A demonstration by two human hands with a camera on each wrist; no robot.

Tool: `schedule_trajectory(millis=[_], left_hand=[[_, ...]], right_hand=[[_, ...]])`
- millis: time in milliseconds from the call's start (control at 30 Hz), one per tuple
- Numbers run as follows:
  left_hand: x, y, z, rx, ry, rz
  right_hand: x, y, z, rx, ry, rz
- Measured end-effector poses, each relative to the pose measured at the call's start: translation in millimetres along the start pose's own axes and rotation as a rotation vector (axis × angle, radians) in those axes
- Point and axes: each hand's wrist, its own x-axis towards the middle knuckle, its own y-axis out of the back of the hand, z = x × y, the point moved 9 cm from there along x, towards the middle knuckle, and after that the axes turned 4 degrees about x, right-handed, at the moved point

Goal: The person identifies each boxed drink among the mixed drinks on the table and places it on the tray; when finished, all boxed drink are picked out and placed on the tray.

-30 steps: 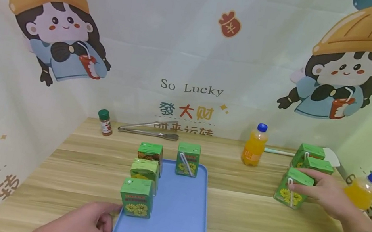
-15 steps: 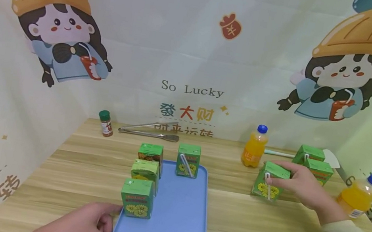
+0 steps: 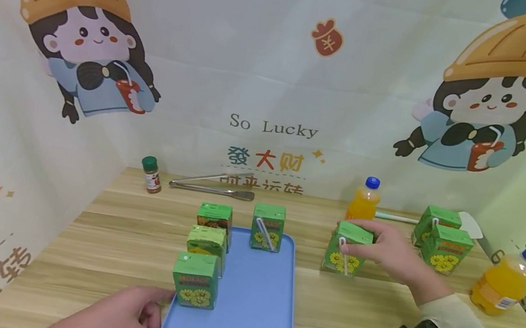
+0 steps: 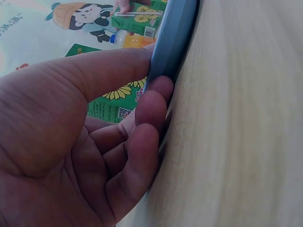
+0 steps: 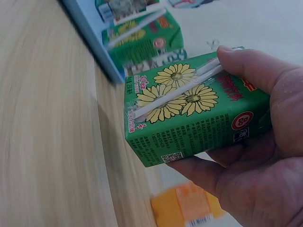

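Observation:
My right hand (image 3: 385,251) grips a green drink carton (image 5: 175,104) with yellow flowers and a wrapped straw on its front. Thumb and fingers lie on opposite sides of this carton, held slightly tilted right of the tray. My left hand (image 3: 123,316) holds the left rim of the blue tray (image 3: 256,310), its fingers curled against the edge in the left wrist view. Along the tray's left side stand a front carton (image 3: 196,281), a lighter green carton (image 3: 207,241) and a rear carton (image 3: 216,212). Another carton with a straw (image 3: 267,230) stands at the tray's far end.
Two more green cartons (image 3: 446,251) stand at the right. One orange drink bottle (image 3: 363,201) is behind my right hand; another bottle (image 3: 502,287) stands far right. Metal tongs (image 3: 213,190), a green-capped spice jar (image 3: 151,177) and a white spatula (image 3: 470,225) lie along the back.
My right hand has carried its carton leftward, away from the two cartons at the right and toward the tray. The left hand stays at the tray's rim.

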Motion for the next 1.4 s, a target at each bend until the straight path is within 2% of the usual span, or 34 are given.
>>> schedule_trajectory(millis=[233, 433, 633, 900, 1400], left_hand=[[1.0, -0.3, 1.7, -0.003, -0.007, -0.002], [0.1, -0.4, 1.6, -0.004, -0.001, 0.000], [0.5, -1.3, -0.1, -0.042, 0.004, -0.009], [0.3, -0.7, 0.2, -0.003, 0.010, 0.001], [0.2, -0.4, 0.5, -0.008, 0.011, -0.002]], right_hand=[[12.0, -24, -11, 0.029, 0.001, -0.056], [20.8, -39, -20, 0.033, 0.028, -0.077], [28.2, -54, -30, 0.012, 0.057, -0.091], [36.1, -76, -38, 0.036, 0.051, -0.132], [49.5, -114, -45, 0.016, 0.039, -0.169]])
